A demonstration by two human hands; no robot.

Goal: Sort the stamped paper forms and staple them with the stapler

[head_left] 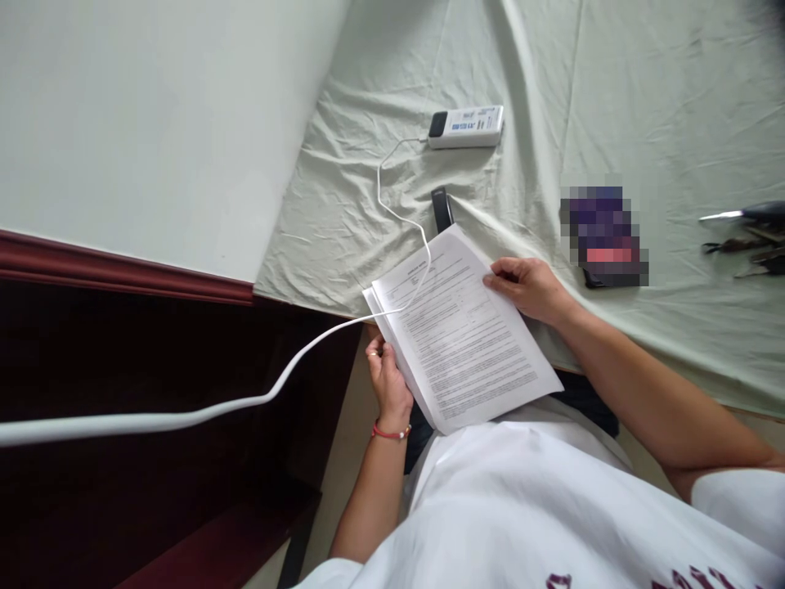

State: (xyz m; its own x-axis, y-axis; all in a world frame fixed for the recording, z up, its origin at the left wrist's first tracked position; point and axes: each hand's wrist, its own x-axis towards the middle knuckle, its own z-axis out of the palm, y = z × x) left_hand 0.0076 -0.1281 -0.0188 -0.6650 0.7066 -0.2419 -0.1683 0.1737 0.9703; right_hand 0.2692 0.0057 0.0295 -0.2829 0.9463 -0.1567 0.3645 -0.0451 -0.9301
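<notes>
A small stack of printed paper sheets is tilted between my two hands, its lower edge close to my white shirt. My left hand grips the left edge, with a ring on one finger and a red bracelet at the wrist; some of its fingers are hidden behind the paper. At the upper right edge, my right hand pinches the sheets between thumb and fingers. A white cable crosses over the upper left part of the paper.
On the pale green cloth lies a white power bank joined to the cable. A black object sits just beyond the paper. To the right are a blurred-out phone-like object and a dark-handled metal tool beside keys.
</notes>
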